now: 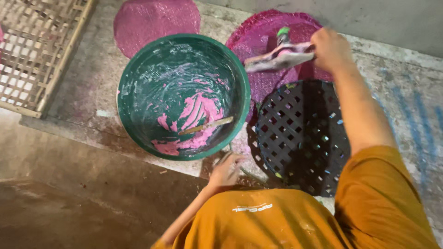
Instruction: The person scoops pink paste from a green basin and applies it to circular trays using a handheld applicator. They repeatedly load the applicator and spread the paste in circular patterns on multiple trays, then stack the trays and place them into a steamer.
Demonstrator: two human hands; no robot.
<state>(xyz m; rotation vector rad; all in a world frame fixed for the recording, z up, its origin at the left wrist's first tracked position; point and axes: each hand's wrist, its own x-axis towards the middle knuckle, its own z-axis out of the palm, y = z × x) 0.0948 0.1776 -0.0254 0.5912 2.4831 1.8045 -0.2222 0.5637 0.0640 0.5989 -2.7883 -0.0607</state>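
Observation:
My right hand [330,48] is stretched out at the far right, shut on a flat scraper-like tool [279,55] smeared with pink paste, with a green tip. The tool hovers over a round pink sheet [265,39] lying on the concrete. My left hand [226,168] is low, beside the near rim of a green basin [138,64], between it and a round black lattice tray [300,133]. Its fingers are bent near a thin stick, but whether they grip it is unclear. The basin holds smears of pink paste [196,115] and a wooden stick [207,125].
A second round pink sheet [154,20] lies beyond the basin. A bamboo lattice frame [32,55] sits at the upper left. The concrete slab has a step edge down to a darker floor [69,184] at the near left. My orange-clad knees fill the bottom.

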